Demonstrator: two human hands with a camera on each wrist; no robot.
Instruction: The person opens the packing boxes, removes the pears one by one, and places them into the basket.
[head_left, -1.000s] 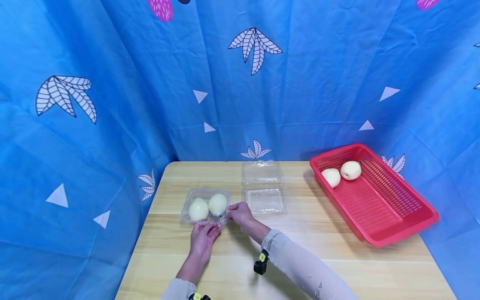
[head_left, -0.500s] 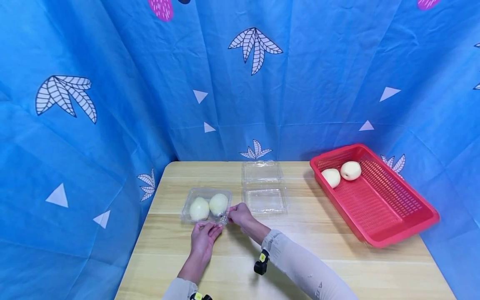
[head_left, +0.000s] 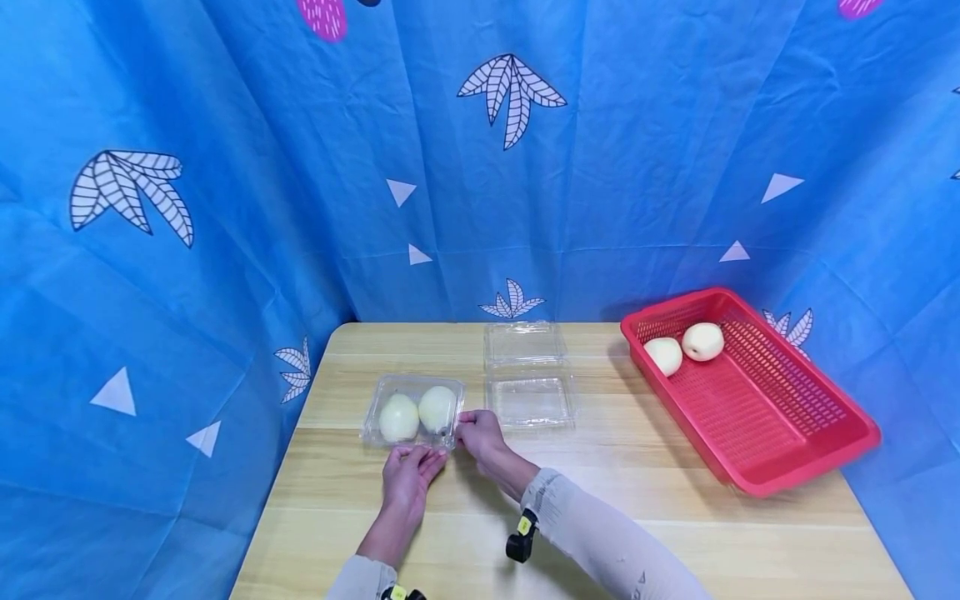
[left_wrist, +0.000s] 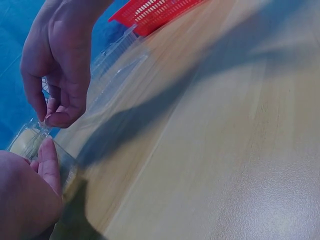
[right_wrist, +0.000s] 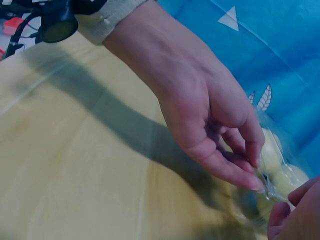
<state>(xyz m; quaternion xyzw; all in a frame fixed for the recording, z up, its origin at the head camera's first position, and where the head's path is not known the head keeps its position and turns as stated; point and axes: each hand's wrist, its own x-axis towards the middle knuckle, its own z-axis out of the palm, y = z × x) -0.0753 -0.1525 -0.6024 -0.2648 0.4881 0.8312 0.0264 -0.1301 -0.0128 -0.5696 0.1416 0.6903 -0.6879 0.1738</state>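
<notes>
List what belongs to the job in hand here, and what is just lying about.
In the job:
loaded clear container
two pale fruits inside it
left hand, touching its near edge
right hand, pinching its near right corner

Apparently just lying about, no hand on them:
open clear container
red basket
two more pale fruits, in the basket

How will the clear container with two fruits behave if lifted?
The clear container looks thin, so will probably flex. The two pale fruits likely supply most of its weight. Rounded, with space around them, they may roll if tilted.
</notes>
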